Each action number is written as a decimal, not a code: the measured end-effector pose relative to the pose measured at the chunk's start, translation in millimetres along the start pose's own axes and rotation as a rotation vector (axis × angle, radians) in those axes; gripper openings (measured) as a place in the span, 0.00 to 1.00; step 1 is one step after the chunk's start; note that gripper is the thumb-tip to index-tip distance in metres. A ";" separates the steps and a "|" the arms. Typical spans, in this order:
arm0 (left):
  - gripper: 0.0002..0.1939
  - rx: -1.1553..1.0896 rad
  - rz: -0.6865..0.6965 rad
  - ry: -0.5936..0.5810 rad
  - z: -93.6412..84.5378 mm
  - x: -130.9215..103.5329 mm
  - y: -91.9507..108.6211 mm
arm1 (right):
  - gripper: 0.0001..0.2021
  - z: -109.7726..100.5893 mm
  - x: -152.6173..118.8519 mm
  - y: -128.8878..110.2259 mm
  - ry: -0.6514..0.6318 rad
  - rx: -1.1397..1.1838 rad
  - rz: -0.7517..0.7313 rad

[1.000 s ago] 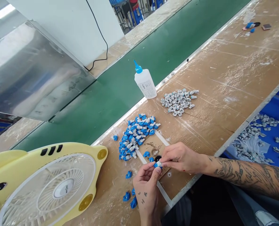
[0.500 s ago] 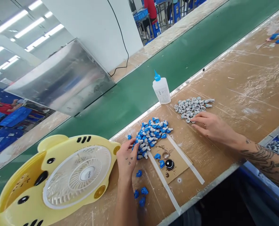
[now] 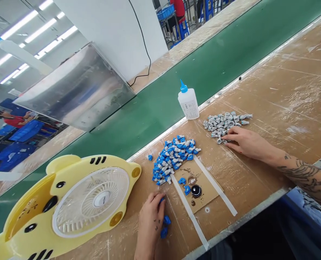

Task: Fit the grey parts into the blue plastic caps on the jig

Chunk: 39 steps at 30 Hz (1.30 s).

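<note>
Table (image 3: 258, 173): left hand (image 3: 151, 216) has moved off the mixed pile (image 3: 174, 155) to the loose blue parts; right hand (image 3: 251, 144) stays at the gray pile (image 3: 221, 122).
Fan (image 3: 91, 198) lower left of frame, card (image 3: 206, 191) lower center; mixed blue-gray pile at its upper-left edge, gray pile right of center, bottle (image 3: 189, 104) just beyond. Left fingers curled over a blue part, mostly hidden; can't tell if gripped. Right fingers slightly parted at a gray part on the pile's near edge, grip unclear. More blue parts (image 3: 164, 232) beside left hand, two on the card by the black cup (image 3: 196, 190). My read: each hand is at a different part type, nothing being joined right now.
</note>
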State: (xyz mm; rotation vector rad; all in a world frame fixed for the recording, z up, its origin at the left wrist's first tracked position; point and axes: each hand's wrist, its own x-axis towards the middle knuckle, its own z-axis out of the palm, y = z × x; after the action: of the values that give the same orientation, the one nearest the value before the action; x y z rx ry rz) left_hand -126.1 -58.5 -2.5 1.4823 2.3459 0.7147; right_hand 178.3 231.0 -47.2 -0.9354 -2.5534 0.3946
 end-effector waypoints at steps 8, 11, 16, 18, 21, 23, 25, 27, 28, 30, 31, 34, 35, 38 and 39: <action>0.15 -0.660 -0.351 0.151 14.4 -8.6 4.7 | 0.11 -10.0 -9.6 -20.6 0.077 0.585 0.210; 0.21 -0.922 -0.505 0.166 31.6 -11.0 25.6 | 0.13 -6.8 -15.5 -32.7 -0.004 0.769 0.277; 0.24 -1.091 -0.592 0.275 54.0 -12.3 62.7 | 0.13 -1.3 -24.7 -46.0 -0.083 0.490 -0.001; 0.24 -1.098 -0.591 0.279 55.8 -13.1 67.7 | 0.12 0.9 -26.5 -47.3 -0.074 0.329 -0.155; 0.23 -1.051 -0.591 0.278 53.4 -15.5 67.2 | 0.14 1.8 -27.4 -46.2 -0.079 0.132 -0.324; 0.24 -0.995 -0.592 0.275 51.4 -17.1 65.5 | 0.13 0.2 -27.6 -44.8 -0.079 0.050 -0.360; 0.24 -0.949 -0.598 0.254 50.9 -18.6 65.3 | 0.08 -1.9 -27.5 -44.0 -0.085 0.004 -0.315; 0.23 -0.948 -0.610 0.232 51.9 -20.8 67.4 | 0.06 -2.9 -27.0 -44.3 -0.123 -0.027 -0.241; 0.22 -0.965 -0.614 0.223 52.9 -22.6 69.5 | 0.06 -2.8 -26.5 -44.7 -0.158 -0.039 -0.213; 0.21 -1.018 -0.608 0.220 55.5 -27.8 75.2 | 0.06 -2.4 -25.5 -45.5 -0.231 -0.041 -0.190; 0.19 -1.048 -0.598 0.220 57.0 -31.0 78.5 | 0.07 -2.3 -25.2 -45.7 -0.256 -0.036 -0.187; 0.15 -1.127 -0.580 0.174 62.1 -40.9 87.8 | 0.08 -3.8 -26.0 -44.9 -0.270 0.009 -0.188; 0.15 -1.150 -0.584 0.165 63.8 -43.4 90.2 | 0.08 -4.7 -26.7 -44.6 -0.262 0.050 -0.192; 0.15 -1.160 -0.605 0.175 67.3 -46.8 93.4 | 0.12 -8.0 -29.9 -46.7 -0.237 0.268 -0.214; 0.16 -1.135 -0.597 0.190 67.5 -46.6 92.9 | 0.13 -9.0 -31.0 -49.0 -0.231 0.354 -0.223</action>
State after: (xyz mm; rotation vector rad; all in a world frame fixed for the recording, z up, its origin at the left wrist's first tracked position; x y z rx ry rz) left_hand -2.7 -50.1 -10.3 0.2257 1.7140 1.6176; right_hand 176.9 175.5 -28.4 -0.4954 -2.6285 0.8949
